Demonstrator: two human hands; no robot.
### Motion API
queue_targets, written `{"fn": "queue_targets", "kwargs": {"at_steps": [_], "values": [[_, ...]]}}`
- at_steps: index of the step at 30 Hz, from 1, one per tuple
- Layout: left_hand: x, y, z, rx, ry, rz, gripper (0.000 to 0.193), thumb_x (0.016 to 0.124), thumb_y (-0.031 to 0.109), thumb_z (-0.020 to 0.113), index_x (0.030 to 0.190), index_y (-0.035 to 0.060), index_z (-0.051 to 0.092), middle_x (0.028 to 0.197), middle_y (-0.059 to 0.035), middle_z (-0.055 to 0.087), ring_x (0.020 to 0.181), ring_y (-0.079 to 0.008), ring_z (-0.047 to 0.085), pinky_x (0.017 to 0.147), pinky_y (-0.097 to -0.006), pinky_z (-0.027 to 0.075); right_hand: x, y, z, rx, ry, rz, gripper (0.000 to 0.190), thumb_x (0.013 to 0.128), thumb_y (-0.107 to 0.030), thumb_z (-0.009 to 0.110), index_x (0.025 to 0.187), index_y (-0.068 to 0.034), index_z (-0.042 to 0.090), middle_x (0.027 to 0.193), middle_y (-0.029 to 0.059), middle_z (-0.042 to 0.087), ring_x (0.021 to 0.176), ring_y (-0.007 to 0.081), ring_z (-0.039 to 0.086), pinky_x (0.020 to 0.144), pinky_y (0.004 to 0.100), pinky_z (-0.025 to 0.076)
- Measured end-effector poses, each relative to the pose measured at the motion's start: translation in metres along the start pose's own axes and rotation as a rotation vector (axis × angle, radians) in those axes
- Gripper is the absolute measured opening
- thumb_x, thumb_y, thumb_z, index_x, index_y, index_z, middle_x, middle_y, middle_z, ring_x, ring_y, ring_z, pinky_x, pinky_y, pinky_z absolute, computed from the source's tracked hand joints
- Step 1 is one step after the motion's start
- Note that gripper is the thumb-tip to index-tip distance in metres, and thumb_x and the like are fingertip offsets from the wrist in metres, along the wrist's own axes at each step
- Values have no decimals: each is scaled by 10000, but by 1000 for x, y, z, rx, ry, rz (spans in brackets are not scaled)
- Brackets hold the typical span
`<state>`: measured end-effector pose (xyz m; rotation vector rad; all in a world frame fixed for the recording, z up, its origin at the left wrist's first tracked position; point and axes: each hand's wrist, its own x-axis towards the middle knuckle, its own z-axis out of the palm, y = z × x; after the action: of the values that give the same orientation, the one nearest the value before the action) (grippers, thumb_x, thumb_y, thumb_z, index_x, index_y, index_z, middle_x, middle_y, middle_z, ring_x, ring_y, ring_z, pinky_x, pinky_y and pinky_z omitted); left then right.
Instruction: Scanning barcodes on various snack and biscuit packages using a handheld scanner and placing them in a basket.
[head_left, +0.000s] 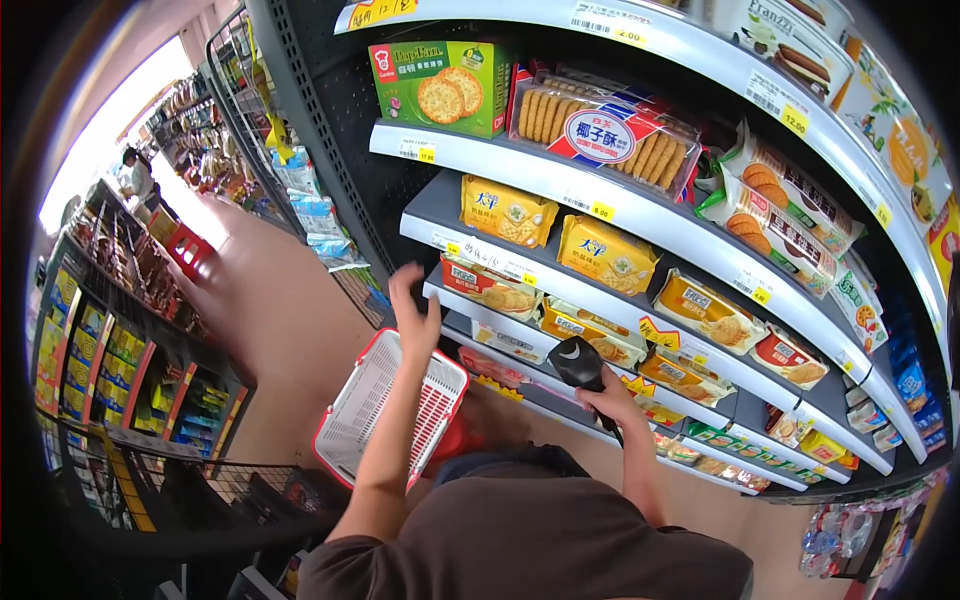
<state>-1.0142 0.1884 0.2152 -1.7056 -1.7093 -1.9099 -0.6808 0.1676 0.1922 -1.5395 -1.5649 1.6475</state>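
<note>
My right hand (615, 397) grips a black handheld barcode scanner (576, 360) by its handle, with its head pointed towards the lower shelves. A cord seems to run down from the handle. My left hand (416, 315) is raised near the left end of the shelves, fingers apart and nothing in it. Below my left forearm stands a white plastic shopping basket (367, 420) with a red rim, partly covered by the arm. Closest to my left hand is a red biscuit packet (491, 289). Beside the scanner lies a yellow-brown biscuit packet (589, 330).
Curved grey shelves carry yellow cracker packs (607, 253), a green cracker box (431, 86) and a clear tray of biscuits (600, 135). Hanging bags (319, 210) line the shelf end. Another rack (112, 345) borders the aisle at left. A person (139, 180) stands farther off near a red basket (187, 249).
</note>
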Motion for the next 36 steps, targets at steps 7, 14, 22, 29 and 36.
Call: {"fn": "queue_targets", "kwargs": {"at_steps": [7, 14, 22, 29, 36], "values": [[202, 21, 19, 52, 314, 204, 684, 689, 278, 724, 1151, -76, 365, 1144, -225, 411, 1084, -337, 408, 937, -385, 319, -32, -21, 15, 172, 43, -182, 634, 689, -90, 692, 1240, -16, 389, 918, 83, 591, 626, 102, 567, 556, 233, 470], [298, -9, 12, -369, -165, -73, 713, 687, 359, 743, 1130, -71, 387, 1081, -179, 524, 912, -203, 545, 798, -302, 442, -63, -18, 25, 172, 256, -204, 609, 658, -35, 703, 1200, 7, 427, 963, 92, 581, 698, 125, 585, 601, 254, 483], [314, -7, 3, -188, -531, -193, 551, 687, 422, 723, 1035, 37, 539, 884, -52, 606, 743, -118, 540, 685, -242, 450, -83, -43, 59, 215, 382, -304, 554, 681, -11, 682, 1176, -9, 434, 818, 59, 595, 664, 104, 576, 591, 244, 476], [324, -4, 10, -321, -584, -195, 470, 760, 414, 662, 1030, 53, 529, 845, -11, 576, 692, -88, 507, 600, -230, 430, -106, -65, 78, 331, 441, -428, 526, 638, 54, 676, 1112, -9, 458, 812, 67, 603, 667, 120, 590, 603, 246, 487], [332, -10, 15, -511, -495, -380, 421, 735, 388, 687, 966, 60, 557, 798, -32, 587, 589, -104, 535, 482, -242, 449, -133, -109, 84, 374, 349, -561, 453, 614, 89, 666, 1025, -4, 498, 839, 66, 608, 695, 131, 602, 621, 259, 498]]}}
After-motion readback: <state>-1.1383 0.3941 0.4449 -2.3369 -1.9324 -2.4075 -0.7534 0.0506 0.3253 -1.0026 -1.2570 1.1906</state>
